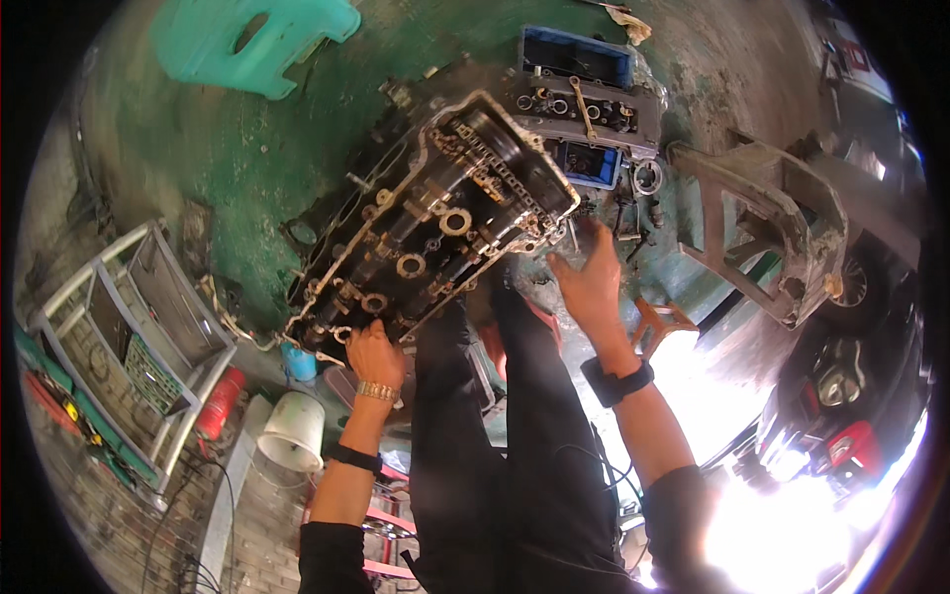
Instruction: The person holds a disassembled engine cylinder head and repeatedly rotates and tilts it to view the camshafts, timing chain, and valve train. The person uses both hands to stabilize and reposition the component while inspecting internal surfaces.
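Observation:
A greasy engine [426,223] with its top uncovered, showing camshafts and a timing chain [500,163], lies at a slant before me. At its near left end, my left hand [376,356] is closed with the fingers curled at the engine's rim; the fingertips are partly hidden. Beside the chain end on the right, my right hand [592,282] has its thumb and fingers apart. A thin metal rod [573,236] shows by those fingers, and I cannot tell whether they touch it.
Beyond the engine, a grey valve cover [633,117] bears a wrench [582,111], near a blue bin [578,59]. A metal frame [792,188] stands right. At left are a metal rack [129,346], a red extinguisher [220,404] and a white bucket [294,433]. A green stool [223,45] is far left.

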Demonstrator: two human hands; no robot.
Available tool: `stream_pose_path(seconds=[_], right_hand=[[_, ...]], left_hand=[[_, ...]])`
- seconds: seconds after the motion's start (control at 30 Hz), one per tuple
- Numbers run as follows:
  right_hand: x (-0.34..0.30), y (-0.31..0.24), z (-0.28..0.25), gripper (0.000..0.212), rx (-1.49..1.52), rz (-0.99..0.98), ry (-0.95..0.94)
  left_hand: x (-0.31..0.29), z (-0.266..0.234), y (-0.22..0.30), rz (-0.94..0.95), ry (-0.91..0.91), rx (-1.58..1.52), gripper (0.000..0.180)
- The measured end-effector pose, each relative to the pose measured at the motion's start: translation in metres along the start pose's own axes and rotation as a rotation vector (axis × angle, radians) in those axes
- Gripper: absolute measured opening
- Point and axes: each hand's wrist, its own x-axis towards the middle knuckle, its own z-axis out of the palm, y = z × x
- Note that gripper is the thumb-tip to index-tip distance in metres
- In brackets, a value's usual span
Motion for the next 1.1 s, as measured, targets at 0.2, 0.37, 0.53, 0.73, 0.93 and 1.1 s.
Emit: stream_pose_path(seconds=[0.2,0.37,0.53,0.73,0.93,1.1], right_hand=[[-0.036,0.005,0.029,0.042,0.365,0.296,-0.2],[-0.054,-0.005,0.053,0.038,0.591,0.427,-0.329],[-0.064,-0.013,0.075,0.032,0.608,0.468,-0.395],[-0.078,-0.029,0.09,0.032,0.676,0.494,-0.411],[-0.061,-0.038,0.086,0.031,0.729,0.496,-0.329],[-0.05,-0.04,0.087,0.03,0.731,0.51,-0.346]], left_hand=[[0.003,0.004,0.001,-0.023,-0.016,0.09,0.026],[0.004,0.008,-0.001,-0.043,-0.026,0.121,0.038],[0.01,0.005,-0.008,-0.018,-0.089,0.143,0.04],[0.015,-0.001,-0.014,0.018,-0.107,0.137,0.042],[0.017,-0.004,-0.015,0.03,-0.103,0.084,0.036],[0.015,-0.005,-0.013,0.052,-0.098,0.012,0.037]])
